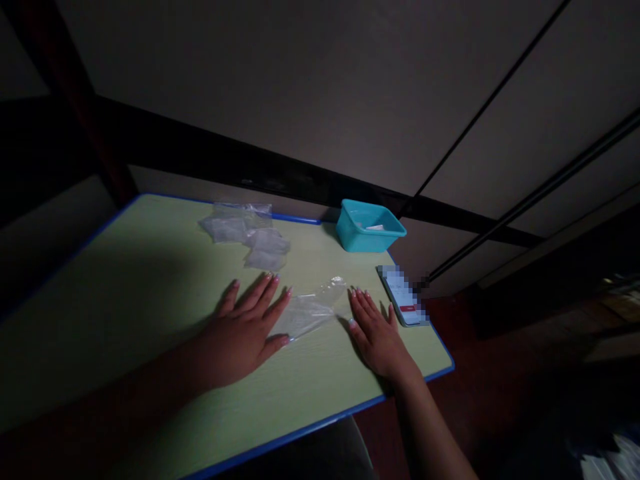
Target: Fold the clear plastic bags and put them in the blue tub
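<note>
My left hand [247,330] lies flat with its fingers spread, at the left edge of a clear plastic bag [310,313]. My right hand [375,333] rests palm down on the table just right of the bag, its fingers stretched out. Neither hand grips anything. The bag lies between the two hands, its crumpled end towards the back right. Farther back, beyond my left hand, several clear plastic packets [227,227] lie loosely overlapped near the table's back edge.
The pale green table [165,287] has a blue rim. A turquoise basket [367,240] with something white inside stands at the back right. A phone [403,297] with a lit screen lies at the right edge, beyond my right hand. Panelled wall stands behind the table.
</note>
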{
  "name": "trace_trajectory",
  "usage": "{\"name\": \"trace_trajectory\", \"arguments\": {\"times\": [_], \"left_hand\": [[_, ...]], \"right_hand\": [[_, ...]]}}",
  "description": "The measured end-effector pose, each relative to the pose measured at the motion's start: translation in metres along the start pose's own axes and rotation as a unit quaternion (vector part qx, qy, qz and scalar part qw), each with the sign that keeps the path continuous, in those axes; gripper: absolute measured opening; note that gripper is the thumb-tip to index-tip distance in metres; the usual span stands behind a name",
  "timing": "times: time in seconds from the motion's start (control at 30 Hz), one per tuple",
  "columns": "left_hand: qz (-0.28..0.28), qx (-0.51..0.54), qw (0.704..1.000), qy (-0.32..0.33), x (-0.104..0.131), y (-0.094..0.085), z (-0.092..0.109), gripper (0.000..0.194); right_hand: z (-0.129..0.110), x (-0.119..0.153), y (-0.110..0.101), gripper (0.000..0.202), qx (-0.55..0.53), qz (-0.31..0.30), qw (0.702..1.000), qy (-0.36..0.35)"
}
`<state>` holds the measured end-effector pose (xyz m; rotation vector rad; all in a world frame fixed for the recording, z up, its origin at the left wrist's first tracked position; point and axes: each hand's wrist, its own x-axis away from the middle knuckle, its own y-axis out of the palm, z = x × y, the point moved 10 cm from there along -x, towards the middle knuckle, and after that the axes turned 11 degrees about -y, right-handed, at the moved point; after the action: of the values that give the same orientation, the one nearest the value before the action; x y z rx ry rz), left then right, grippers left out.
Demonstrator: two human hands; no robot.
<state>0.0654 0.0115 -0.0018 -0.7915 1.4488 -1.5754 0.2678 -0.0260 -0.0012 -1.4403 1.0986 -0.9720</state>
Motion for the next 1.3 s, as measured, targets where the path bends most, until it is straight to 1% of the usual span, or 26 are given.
{"name": "trace_trajectory", "arguments": {"times": [0.1, 0.17, 0.23, 0.3, 0.37, 0.43, 0.47, 0.53, 0.63, 0.8, 0.9, 1.0, 1.07, 1.13, 1.3], "left_hand": [[-0.008, 0.001, 1.000, -0.006, 0.000, 0.001, -0.001, 0.070], [-0.006, 0.002, 1.000, -0.008, -0.001, 0.001, -0.001, 0.069], [0.000, 0.002, 1.000, -0.008, -0.001, 0.001, 0.000, 0.068], [0.006, 0.002, 1.000, -0.005, -0.001, 0.001, 0.000, 0.067], [0.008, 0.002, 1.000, -0.002, 0.000, 0.002, 0.000, 0.069], [0.008, 0.004, 1.000, 0.002, 0.000, 0.002, 0.000, 0.069], [0.009, 0.006, 1.000, 0.003, 0.001, 0.002, 0.000, 0.069], [0.008, 0.009, 1.000, 0.006, 0.001, 0.002, 0.000, 0.069], [0.005, 0.015, 1.000, 0.004, 0.002, 0.001, -0.001, 0.070], [0.005, 0.015, 1.000, 0.000, 0.001, 0.001, 0.000, 0.071], [0.000, 0.015, 1.000, -0.003, 0.001, 0.001, 0.000, 0.071], [-0.010, 0.018, 1.000, -0.005, 0.001, 0.002, -0.001, 0.071], [-0.006, 0.016, 1.000, -0.005, 0.001, 0.000, -0.001, 0.070], [-0.002, 0.013, 1.000, -0.004, 0.001, -0.001, 0.000, 0.070], [-0.011, 0.012, 1.000, -0.007, 0.001, -0.001, 0.001, 0.072]], "right_hand": [[0.001, 0.002, -0.002, 0.058, 0.016, 0.017, 1.000, 0.010], [-0.006, 0.004, -0.005, 0.061, 0.020, 0.030, 0.999, 0.007], [-0.025, 0.007, -0.005, 0.064, 0.010, 0.025, 0.999, -0.023], [-0.055, 0.011, -0.001, 0.066, -0.018, -0.004, 0.996, -0.086], [-0.086, 0.015, 0.004, 0.066, -0.058, -0.044, 0.985, -0.157], [-0.103, 0.017, 0.005, 0.065, -0.084, -0.065, 0.976, -0.189], [-0.104, 0.016, 0.005, 0.064, -0.088, -0.068, 0.976, -0.188], [-0.094, 0.014, 0.004, 0.062, -0.077, -0.060, 0.983, -0.158], [-0.071, 0.011, 0.003, 0.062, -0.049, -0.050, 0.991, -0.113], [-0.039, 0.010, 0.003, 0.062, -0.028, -0.037, 0.996, -0.081], [-0.024, 0.008, 0.001, 0.061, -0.031, -0.021, 0.997, -0.071], [-0.014, 0.006, 0.000, 0.059, -0.045, -0.009, 0.996, -0.075], [-0.011, 0.006, 0.000, 0.058, -0.051, 0.000, 0.996, -0.077], [-0.010, 0.006, 0.000, 0.057, -0.053, 0.007, 0.996, -0.075], [-0.009, 0.005, 0.000, 0.058, -0.045, 0.012, 0.997, -0.057]]}}
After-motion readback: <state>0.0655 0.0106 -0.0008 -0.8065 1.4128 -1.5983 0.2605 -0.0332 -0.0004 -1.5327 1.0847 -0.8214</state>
